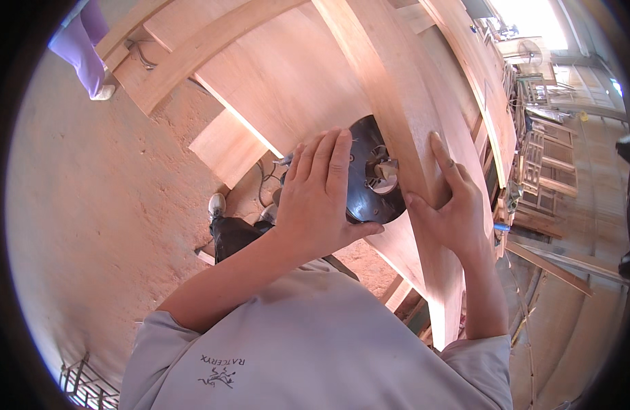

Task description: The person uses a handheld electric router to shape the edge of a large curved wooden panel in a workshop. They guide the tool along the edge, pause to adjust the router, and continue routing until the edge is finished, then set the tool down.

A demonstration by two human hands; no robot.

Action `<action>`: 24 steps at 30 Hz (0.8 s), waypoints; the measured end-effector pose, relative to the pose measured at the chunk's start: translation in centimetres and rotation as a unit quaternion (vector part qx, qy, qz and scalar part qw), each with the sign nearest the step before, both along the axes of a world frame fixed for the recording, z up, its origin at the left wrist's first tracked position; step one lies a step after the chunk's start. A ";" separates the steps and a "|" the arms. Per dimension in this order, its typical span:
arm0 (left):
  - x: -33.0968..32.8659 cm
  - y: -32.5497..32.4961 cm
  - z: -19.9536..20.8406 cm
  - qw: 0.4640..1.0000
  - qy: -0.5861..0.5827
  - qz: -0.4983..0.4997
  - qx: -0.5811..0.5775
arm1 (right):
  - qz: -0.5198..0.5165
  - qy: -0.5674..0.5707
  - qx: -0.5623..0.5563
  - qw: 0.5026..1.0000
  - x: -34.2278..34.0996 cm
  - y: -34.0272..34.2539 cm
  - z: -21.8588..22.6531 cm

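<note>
My left hand is spread flat, fingers stretched forward and thumb out to the right, over the left side of a power tool with a round black base. Through the opening in that base shows shiny metal, probably a router's cutter area. Just right of it runs a long pale wooden beam, its edge against or very near the black base. My right hand grips the beam, thumb on its face and index finger stretched along it; the other fingers are hidden. Whether my left palm touches the tool, I cannot tell.
Broad plywood panels lie under and beyond the tool. Another long board stands on the right, with wooden frames stacked behind it. A dark cable hangs at the left. Another person's purple-clad legs are at the far left.
</note>
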State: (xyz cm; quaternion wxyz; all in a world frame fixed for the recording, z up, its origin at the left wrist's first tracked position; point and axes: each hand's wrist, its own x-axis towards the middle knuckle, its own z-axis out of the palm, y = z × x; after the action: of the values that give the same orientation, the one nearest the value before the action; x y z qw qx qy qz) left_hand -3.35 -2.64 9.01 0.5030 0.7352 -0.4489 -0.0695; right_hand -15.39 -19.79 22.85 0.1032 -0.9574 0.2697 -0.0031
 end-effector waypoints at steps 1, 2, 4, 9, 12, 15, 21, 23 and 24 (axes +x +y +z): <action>-0.2 0.1 -0.1 1.000 0.007 0.001 0.001 | -0.001 0.013 0.002 1.000 -0.1 -0.2 0.0; -0.1 0.2 0.0 1.000 0.006 0.000 -0.001 | -0.001 0.009 0.002 1.000 -0.4 -0.3 -0.1; -0.2 0.3 0.0 1.000 0.013 -0.002 -0.005 | 0.000 0.011 0.001 1.000 -1.2 -0.2 -0.2; 0.0 0.2 -0.4 0.999 0.039 -0.007 -0.029 | 0.024 0.009 -0.012 1.000 -1.8 -0.8 -0.4; -0.2 0.3 -0.7 0.999 0.043 0.003 -0.021 | 0.002 0.040 -0.005 0.999 -0.7 -0.7 -0.1; -0.4 0.4 -0.8 0.999 0.039 0.008 -0.026 | 0.004 0.031 0.001 0.999 0.6 -1.3 -0.1; -0.2 0.2 -0.8 0.997 0.055 0.010 -0.050 | 0.052 -0.003 0.002 0.999 2.6 -2.2 -0.7; -0.1 0.2 -0.9 0.997 0.057 0.013 -0.049 | 0.059 -0.001 0.003 0.998 3.1 -2.2 -0.8; -0.3 0.2 -1.1 0.997 0.060 0.015 -0.043 | 0.059 0.009 0.001 0.998 3.2 -2.2 -0.8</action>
State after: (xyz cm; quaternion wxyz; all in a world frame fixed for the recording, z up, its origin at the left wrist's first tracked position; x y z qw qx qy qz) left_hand -3.61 -2.42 7.96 0.5611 0.7140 -0.4096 -0.0871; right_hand -12.23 -22.03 22.07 0.1016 -0.9715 0.2140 0.0113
